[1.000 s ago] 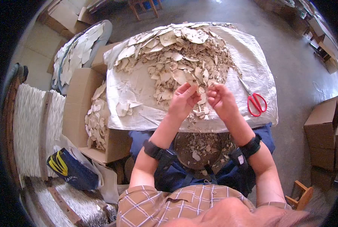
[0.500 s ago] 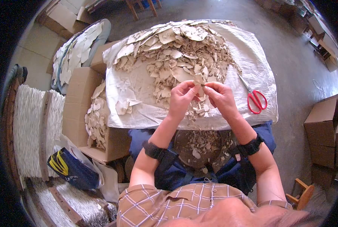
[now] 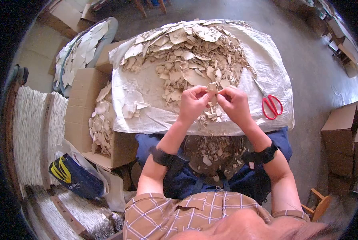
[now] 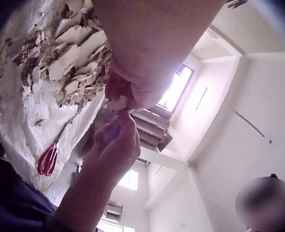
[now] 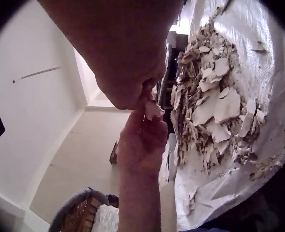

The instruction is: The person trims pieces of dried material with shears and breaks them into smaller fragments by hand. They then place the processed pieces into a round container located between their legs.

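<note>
Both hands meet over the near edge of a heap of pale, flat, broken pieces on a white cloth. The left hand pinches a small pale piece between thumb and fingers. Against the lower edge of that piece, the right hand has its thumb and fingertips pinched together. In the right wrist view the piece shows a ragged edge between the two hands. Part of it also appears in the left wrist view, between the fingertips. Red-handled scissors lie on the cloth, right of the right hand.
A cardboard box holding pale pieces stands left of the cloth. Beyond it is a round tray of larger flat pieces. Below the cloth, between the knees, sits a round container with scraps. A blue bag lies lower left; boxes stand right.
The hands were apart a second ago, with the right fingers curled; they came together at the small piece and remain there. The right hand has moved slightly left and down.
</note>
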Available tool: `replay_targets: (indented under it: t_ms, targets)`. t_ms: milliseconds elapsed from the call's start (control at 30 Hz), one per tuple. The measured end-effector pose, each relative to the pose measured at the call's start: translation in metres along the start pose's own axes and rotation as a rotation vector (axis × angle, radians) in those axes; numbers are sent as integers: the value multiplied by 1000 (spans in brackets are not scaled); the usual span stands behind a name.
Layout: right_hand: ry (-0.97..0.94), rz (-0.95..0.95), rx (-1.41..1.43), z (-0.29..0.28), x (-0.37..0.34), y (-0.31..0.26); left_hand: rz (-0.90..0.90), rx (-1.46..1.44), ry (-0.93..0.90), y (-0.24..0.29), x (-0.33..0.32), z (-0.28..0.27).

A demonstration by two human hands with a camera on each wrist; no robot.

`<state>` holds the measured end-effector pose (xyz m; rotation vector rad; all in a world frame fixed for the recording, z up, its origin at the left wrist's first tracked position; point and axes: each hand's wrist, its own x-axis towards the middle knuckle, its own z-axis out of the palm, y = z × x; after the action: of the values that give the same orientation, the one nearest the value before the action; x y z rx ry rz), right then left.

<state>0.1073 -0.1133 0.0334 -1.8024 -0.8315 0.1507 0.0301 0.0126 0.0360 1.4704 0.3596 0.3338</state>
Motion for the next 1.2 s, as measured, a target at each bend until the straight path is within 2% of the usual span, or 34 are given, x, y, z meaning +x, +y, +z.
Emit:
replay_targets:
  t_ms: [33, 67, 133, 167, 200, 267, 300, 367, 400, 467, 500, 533, 567, 600, 633, 733, 767, 800, 867, 900, 1067, 1200]
  targets:
    - [63, -140, -191, 1, 0, -2, 34, 37, 26, 1, -1, 2]
    - [68, -147, -193, 3, 0, -3, 43, 38, 25, -2, -1, 3]
    - [156, -274, -401, 8, -2, -5, 121, 199, 123, -8, 0, 5]
    - [136, -269, -438, 8, -3, -7, 130, 254, 138, -10, 0, 6]
    - [139, -272, -438, 10, -2, -5, 134, 255, 139, -9, 0, 6]
    - [191, -205, -268, 13, 0, -1, 19, -53, 61, -6, 1, 5]
    - [193, -212, -269, 13, 3, -2, 26, -53, 62, -5, 3, 3]
    - [85, 132, 179, 11, 3, -2, -105, -339, 19, -7, 2, 2]
    - [83, 130, 178, 10, 3, -4, -104, -340, 20, -8, 2, 2]
    - [17, 484, 653, 6, 3, -12, -171, -536, -19, -10, 3, 2]
    - [-7, 554, 789, 4, 4, -12, -169, -538, -20, -13, 3, 2]
    - [-6, 548, 787, 2, 3, -14, -193, -639, -53, -15, 3, 2]
    - [-32, 607, 908, 1, 3, -16, -210, -739, -90, -16, 6, 2]
    - [-60, 668, 1027, -1, 6, -17, -197, -740, -98, -13, 8, 1]
    - [-59, 666, 1022, -2, 6, -16, -212, -691, -88, -11, 6, 1]
    - [-98, 397, 472, -4, 4, -7, -198, -556, -43, -5, 4, 2]
    - [-57, 168, 254, 0, 2, 5, -118, -357, -7, -6, 3, 3]
    - [-61, 188, 250, 0, 1, 4, -46, -155, 28, -8, 2, 5]
    - [112, -313, -310, 2, -2, 1, -15, -77, 53, -12, -2, 12]
    - [124, -408, -418, 2, -2, 0, -56, -179, 52, -14, -1, 13]
    - [130, -484, -420, 2, -1, -1, -236, -449, 45, -15, 1, 14]
    - [174, -503, -419, 5, -1, 1, -233, -445, 47, -14, 2, 15]
